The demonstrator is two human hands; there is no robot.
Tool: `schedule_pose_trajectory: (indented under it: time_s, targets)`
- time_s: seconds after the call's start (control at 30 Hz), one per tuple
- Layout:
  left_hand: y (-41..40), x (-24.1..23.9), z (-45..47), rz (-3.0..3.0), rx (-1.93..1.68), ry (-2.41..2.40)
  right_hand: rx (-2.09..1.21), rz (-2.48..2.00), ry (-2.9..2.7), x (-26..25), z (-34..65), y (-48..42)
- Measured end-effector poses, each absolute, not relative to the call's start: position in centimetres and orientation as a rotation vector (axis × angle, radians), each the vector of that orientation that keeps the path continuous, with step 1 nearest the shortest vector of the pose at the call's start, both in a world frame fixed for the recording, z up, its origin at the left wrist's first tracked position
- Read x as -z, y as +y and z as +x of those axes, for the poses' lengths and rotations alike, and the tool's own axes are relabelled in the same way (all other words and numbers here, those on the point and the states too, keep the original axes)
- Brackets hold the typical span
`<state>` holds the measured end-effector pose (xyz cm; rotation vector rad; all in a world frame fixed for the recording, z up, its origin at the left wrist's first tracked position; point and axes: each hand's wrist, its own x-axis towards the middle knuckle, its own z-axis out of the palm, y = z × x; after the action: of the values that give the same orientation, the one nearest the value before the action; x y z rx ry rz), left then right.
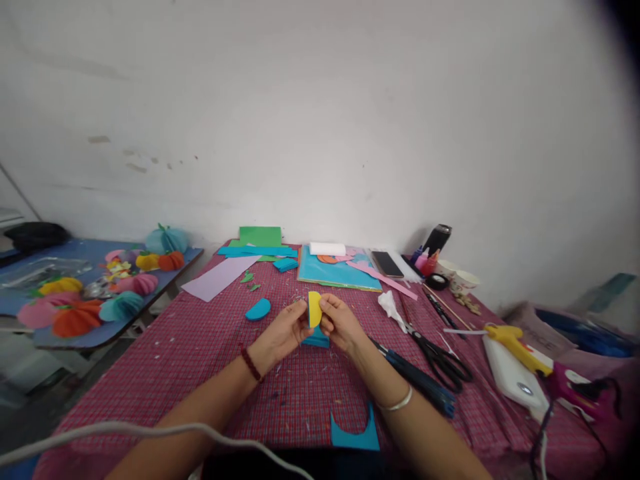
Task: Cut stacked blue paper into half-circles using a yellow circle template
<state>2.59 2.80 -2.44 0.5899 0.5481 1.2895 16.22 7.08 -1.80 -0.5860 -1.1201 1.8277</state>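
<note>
Between my two hands, over the middle of the table, is a folded yellow paper half-circle with a dark edge on its left side. The fingers of my left hand pinch its left edge, and my right hand grips its right side. Just under my hands lies a piece of blue paper, partly hidden. To the left, a blue folded half-circle rests on the cloth. Nearer to me is a blue paper offcut with a round cutout.
Scissors, a long dark blue tool and a yellow-and-magenta glue gun lie on the right. Coloured paper sheets and a phone sit at the back. Paper pumpkins stand on the left table. A white cable crosses the front.
</note>
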Motion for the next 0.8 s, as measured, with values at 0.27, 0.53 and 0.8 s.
schedule_pose_trajectory:
  time_s: [0.27, 0.53, 0.8]
  targets:
    - [2.4, 2.8, 2.6, 0.875, -1.221, 0.530, -1.900, -0.576, -1.135, 2.2, 15.8, 6.4]
    - [2.3, 3.0, 2.5, 0.878, -1.221, 0.552, -1.999, -0.482, -1.107, 2.5, 15.9, 6.2]
    - [2.2, 2.0, 3.1, 0.942, -1.269, 0.706, -2.027, -0.459, -1.066, 2.6, 15.8, 6.1]
